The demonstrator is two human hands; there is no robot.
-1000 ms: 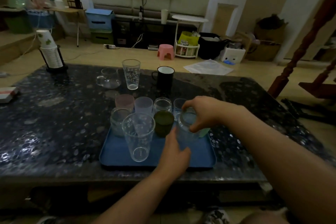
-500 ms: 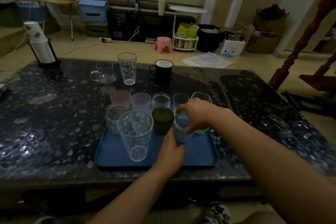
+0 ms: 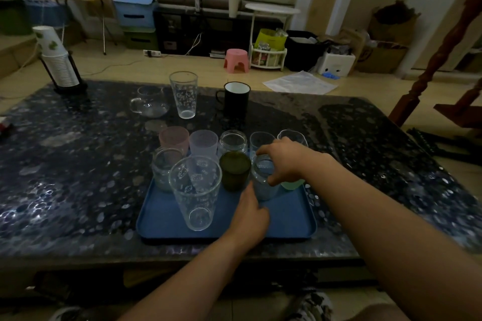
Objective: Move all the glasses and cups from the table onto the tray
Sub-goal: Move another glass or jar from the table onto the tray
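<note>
A blue tray (image 3: 161,219) lies on the dark table and carries several cups and glasses, among them a tall printed glass (image 3: 195,191) and a dark green cup (image 3: 234,173). My right hand (image 3: 283,160) grips the rim of a clear jar glass (image 3: 263,180) standing on the tray. My left hand (image 3: 249,212) rests on the tray with its fingers against the base of that jar. Behind the tray, on the table, stand a clear glass mug (image 3: 150,101), a tall printed glass (image 3: 184,95) and a black mug (image 3: 236,99).
A holder with stacked paper cups (image 3: 58,62) stands at the table's far left corner. A light green cup (image 3: 292,184) sits partly hidden under my right hand. Beyond the table are a pink stool (image 3: 236,60) and boxes on the floor.
The view has shifted slightly. Both hands stay on the clear jar glass, which has settled a little lower onto the tray beside the green cup.
</note>
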